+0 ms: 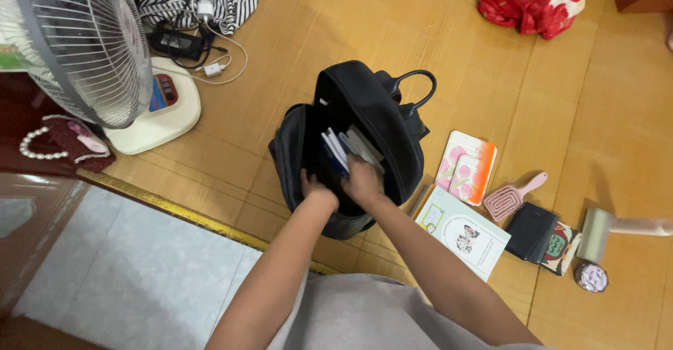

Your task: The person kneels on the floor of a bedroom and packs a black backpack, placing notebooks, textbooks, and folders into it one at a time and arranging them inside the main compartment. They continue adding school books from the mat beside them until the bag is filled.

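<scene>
Matting (392, 20) underlies black backpack (382, 104); hand (362, 180) grips books (350, 148), other hand (315, 187) unclear.

A black backpack (357, 139) sits open on the floor in the middle of the picture. Blue and white books (348, 150) stand inside it.

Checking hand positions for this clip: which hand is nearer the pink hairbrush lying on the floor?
Right. The right hand is inside the open black backpack, on the side facing the pink hairbrush. The left hand is also in the backpack, farther from the brush.
</scene>
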